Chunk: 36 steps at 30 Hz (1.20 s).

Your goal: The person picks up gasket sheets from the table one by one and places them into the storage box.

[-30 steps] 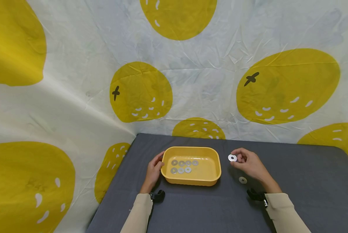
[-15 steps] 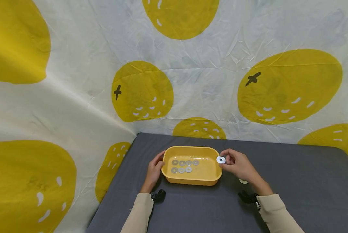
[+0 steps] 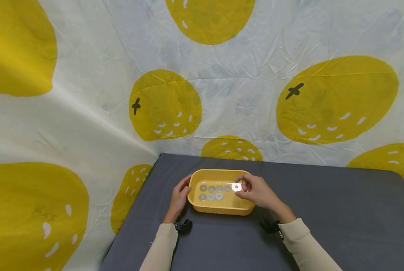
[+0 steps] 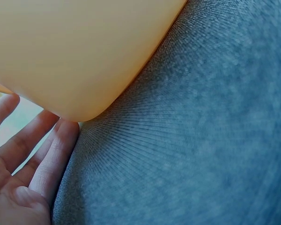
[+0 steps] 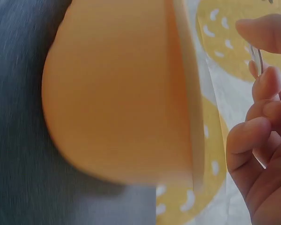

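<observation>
A yellow plastic tray (image 3: 222, 210) stands on the dark cloth, with several flat metal washers (image 3: 211, 197) lying in two rows on the left part of its floor. My left hand (image 3: 178, 201) holds the tray's left end, thumb at the rim and fingers against the outer wall; the left wrist view shows those fingers (image 4: 51, 164) touching the wall. Over the tray's right half, my right hand (image 3: 257, 192) pinches a shiny washer (image 3: 236, 187) between thumb and fingers, at the right end of the upper row. Seen edge-on, this washer (image 5: 257, 61) appears above the rim in the right wrist view.
Dark grey cloth (image 3: 340, 210) covers the table around the tray. A white fabric backdrop (image 3: 236, 109) printed with yellow fruit hangs behind the table and along its left side. Black straps (image 3: 184, 226) sit on both wrists.
My right hand has carried the pinched washer leftward from beside the tray, across its right rim and over its floor. The loose washer on the cloth is now hidden behind the right wrist.
</observation>
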Motion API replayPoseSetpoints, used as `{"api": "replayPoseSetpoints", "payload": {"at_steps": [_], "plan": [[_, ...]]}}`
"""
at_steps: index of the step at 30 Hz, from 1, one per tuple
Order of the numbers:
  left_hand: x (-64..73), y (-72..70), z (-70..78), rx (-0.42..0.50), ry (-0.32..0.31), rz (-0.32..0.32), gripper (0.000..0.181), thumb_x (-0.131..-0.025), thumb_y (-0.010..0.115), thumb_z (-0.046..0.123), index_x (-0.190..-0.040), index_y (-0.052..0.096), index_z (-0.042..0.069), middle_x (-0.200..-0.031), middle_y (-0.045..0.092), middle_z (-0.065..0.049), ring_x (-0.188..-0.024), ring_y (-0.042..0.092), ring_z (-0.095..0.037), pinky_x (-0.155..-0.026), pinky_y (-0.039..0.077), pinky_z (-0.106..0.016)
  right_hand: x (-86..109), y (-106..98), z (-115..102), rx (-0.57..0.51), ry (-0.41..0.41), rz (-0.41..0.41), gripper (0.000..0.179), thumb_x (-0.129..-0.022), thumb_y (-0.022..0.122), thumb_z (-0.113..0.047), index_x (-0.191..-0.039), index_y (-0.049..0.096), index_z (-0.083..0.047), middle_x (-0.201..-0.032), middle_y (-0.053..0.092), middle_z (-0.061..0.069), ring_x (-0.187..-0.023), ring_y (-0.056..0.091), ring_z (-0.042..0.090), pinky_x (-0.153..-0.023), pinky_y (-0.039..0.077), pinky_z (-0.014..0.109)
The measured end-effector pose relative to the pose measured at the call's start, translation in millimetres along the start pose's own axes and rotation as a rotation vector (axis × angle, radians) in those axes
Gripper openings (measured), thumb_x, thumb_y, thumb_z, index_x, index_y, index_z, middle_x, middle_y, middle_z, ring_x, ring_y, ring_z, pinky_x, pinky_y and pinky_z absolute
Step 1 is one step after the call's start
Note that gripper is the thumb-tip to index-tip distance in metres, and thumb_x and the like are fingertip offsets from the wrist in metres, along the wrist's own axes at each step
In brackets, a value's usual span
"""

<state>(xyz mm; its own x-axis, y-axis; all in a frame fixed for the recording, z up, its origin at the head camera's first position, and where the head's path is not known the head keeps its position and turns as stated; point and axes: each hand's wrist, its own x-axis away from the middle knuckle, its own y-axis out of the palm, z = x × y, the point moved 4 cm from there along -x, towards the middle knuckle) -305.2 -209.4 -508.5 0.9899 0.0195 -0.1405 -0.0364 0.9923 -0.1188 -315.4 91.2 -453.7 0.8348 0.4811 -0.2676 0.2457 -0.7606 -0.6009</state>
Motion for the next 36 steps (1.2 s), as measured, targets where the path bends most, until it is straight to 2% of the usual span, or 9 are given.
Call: {"api": "replayPoseSetpoints", "payload": {"at_steps": [5, 13, 19, 22, 27, 33, 36], "plan": [[-0.5, -0.6, -0.2, 0.001, 0.001, 0.006, 0.051, -0.100, 0.049, 0.002, -0.150, 0.052, 0.010, -0.138, 0.061, -0.025, -0.122, 0.060, -0.043, -0.086, 0.051, -0.023, -10.7, 18.0, -9.2, -0.043, -0.024, -0.043, 0.028, -0.086, 0.081, -0.011, -0.110, 0.067, -0.008, -0.074, 0.051, -0.002, -0.060, 0.043, 0.006, -0.059, 0.041, 0.023], [-1.2, -1.0, -1.8, -0.013, 0.012, 0.006, 0.051, -0.100, 0.049, 0.001, -0.151, 0.049, 0.001, -0.135, 0.062, -0.028, -0.116, 0.061, -0.043, -0.083, 0.051, -0.024, -23.5, 43.1, -15.1, -0.050, -0.032, -0.100, 0.027, -0.086, 0.081, -0.011, -0.109, 0.067, -0.010, -0.074, 0.052, -0.003, -0.062, 0.044, 0.007, -0.062, 0.041, 0.023], [-1.9, -1.2, -0.2, -0.025, 0.005, 0.002, 0.051, -0.100, 0.049, 0.001, -0.151, 0.050, 0.003, -0.136, 0.061, -0.028, -0.119, 0.061, -0.044, -0.084, 0.051, -0.023, -31.2, 57.2, -13.2, -0.078, -0.004, -0.145, 0.027, -0.086, 0.080, -0.010, -0.110, 0.068, -0.009, -0.075, 0.053, -0.001, -0.061, 0.045, 0.008, -0.061, 0.042, 0.023], [-7.2, -1.8, -10.9, -0.032, -0.006, 0.003, 0.051, -0.101, 0.049, 0.001, -0.152, 0.049, 0.004, -0.137, 0.061, -0.026, -0.121, 0.061, -0.042, -0.085, 0.052, -0.023, -34.7, 63.7, -11.5, -0.079, 0.009, -0.170, 0.027, -0.086, 0.080, -0.010, -0.110, 0.068, -0.009, -0.075, 0.053, -0.001, -0.061, 0.046, 0.009, -0.062, 0.042, 0.023], [-14.9, -2.3, -31.3, -0.027, -0.018, 0.039, 0.051, -0.101, 0.049, 0.004, -0.152, 0.050, 0.008, -0.138, 0.062, -0.023, -0.121, 0.061, -0.040, -0.086, 0.051, -0.024, -40.0, 72.9, -8.0, -0.080, 0.022, -0.198, 0.026, -0.086, 0.081, -0.013, -0.109, 0.069, -0.010, -0.076, 0.055, 0.000, -0.063, 0.048, 0.011, -0.061, 0.044, 0.024], [-15.0, -1.5, -35.6, -0.022, -0.007, 0.072, 0.050, -0.099, 0.053, 0.008, -0.149, 0.056, 0.018, -0.136, 0.065, -0.015, -0.121, 0.063, -0.033, -0.090, 0.052, -0.027, -45.7, 81.4, -3.5, -0.082, 0.009, -0.221, 0.025, -0.087, 0.081, -0.015, -0.109, 0.069, -0.010, -0.075, 0.055, 0.000, -0.061, 0.048, 0.010, -0.060, 0.043, 0.024], [-14.7, -1.1, -34.4, -0.028, 0.000, 0.073, 0.050, -0.099, 0.053, 0.008, -0.148, 0.057, 0.018, -0.135, 0.065, -0.015, -0.120, 0.063, -0.032, -0.091, 0.052, -0.029, -48.6, 84.3, -3.1, -0.085, 0.009, -0.231, 0.025, -0.087, 0.081, -0.013, -0.109, 0.069, -0.009, -0.074, 0.056, 0.001, -0.061, 0.048, 0.010, -0.060, 0.043, 0.023]]}}
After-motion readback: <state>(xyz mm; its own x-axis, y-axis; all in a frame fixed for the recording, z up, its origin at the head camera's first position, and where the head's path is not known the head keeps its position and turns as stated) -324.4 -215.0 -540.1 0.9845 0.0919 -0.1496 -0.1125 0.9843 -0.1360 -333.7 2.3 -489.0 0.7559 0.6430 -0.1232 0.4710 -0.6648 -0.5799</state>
